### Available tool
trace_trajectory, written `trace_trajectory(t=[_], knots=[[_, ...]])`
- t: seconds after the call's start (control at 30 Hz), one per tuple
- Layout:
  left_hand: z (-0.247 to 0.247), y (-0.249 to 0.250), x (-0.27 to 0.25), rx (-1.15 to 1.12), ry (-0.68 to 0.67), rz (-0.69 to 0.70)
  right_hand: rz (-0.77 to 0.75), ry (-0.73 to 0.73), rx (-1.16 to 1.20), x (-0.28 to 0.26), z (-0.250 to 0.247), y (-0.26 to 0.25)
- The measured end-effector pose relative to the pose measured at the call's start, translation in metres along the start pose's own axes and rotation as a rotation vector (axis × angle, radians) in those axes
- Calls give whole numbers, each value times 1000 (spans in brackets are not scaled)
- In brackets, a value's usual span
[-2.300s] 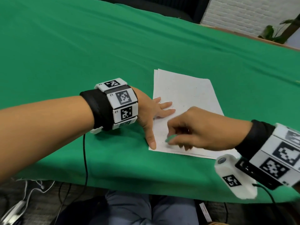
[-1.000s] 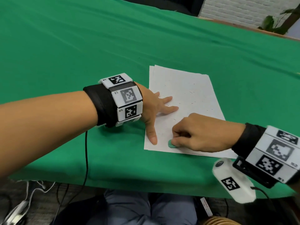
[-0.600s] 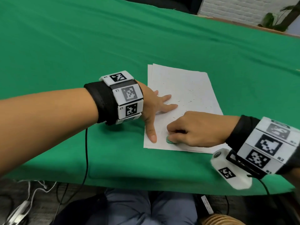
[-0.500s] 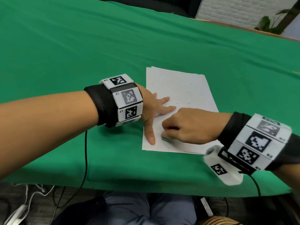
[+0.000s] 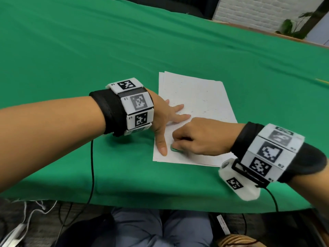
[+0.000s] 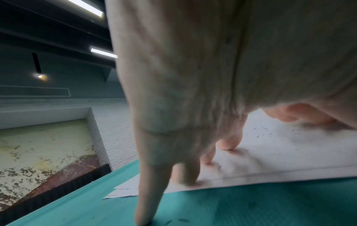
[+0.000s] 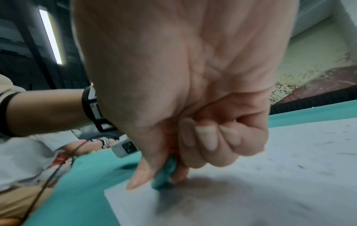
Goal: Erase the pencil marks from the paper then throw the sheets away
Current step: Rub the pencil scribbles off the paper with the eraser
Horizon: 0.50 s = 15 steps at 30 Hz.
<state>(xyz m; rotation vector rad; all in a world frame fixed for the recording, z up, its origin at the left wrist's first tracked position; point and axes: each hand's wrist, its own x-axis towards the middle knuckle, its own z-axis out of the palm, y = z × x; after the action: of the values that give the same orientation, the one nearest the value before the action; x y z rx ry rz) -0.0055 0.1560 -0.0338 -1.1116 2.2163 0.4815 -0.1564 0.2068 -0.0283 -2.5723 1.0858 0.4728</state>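
A small stack of white paper sheets [image 5: 195, 97] lies on the green tablecloth near the front edge, with faint pencil specks on the top sheet. My left hand [image 5: 169, 122] lies flat with spread fingers on the sheets' left side, pressing them down; the paper [image 6: 280, 152] shows beneath its fingers in the left wrist view. My right hand [image 5: 194, 138] pinches a green eraser [image 5: 174, 149] and holds it against the paper at the near left corner, beside the left thumb. The eraser [image 7: 167, 174] sits between thumb and fingers, its tip touching the paper [image 7: 251, 191].
The green table [image 5: 124, 50] stretches wide to the left and back. A yellow pencil [image 5: 322, 81] lies at the far right edge. A white brick wall and a plant [image 5: 292, 27] stand behind. Cables [image 5: 91, 175] hang off the front edge above my knees.
My right hand with the eraser has shifted left and toward the near left corner of the sheet, close to the left thumb. The left hand has stayed pressing the paper.
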Motion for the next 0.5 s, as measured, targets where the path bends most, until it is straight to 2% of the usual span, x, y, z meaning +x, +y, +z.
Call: trace_trajectory(t=[0.17, 0.33, 0.5], knots=[[0, -2, -1, 5, 17, -6, 81, -128, -80, -16, -5, 5], [1, -2, 0, -49, -3, 27, -15, 31, -41, 5, -3, -8], [1, 0, -1, 7, 14, -8, 91, -106, -69, -13, -1, 4]])
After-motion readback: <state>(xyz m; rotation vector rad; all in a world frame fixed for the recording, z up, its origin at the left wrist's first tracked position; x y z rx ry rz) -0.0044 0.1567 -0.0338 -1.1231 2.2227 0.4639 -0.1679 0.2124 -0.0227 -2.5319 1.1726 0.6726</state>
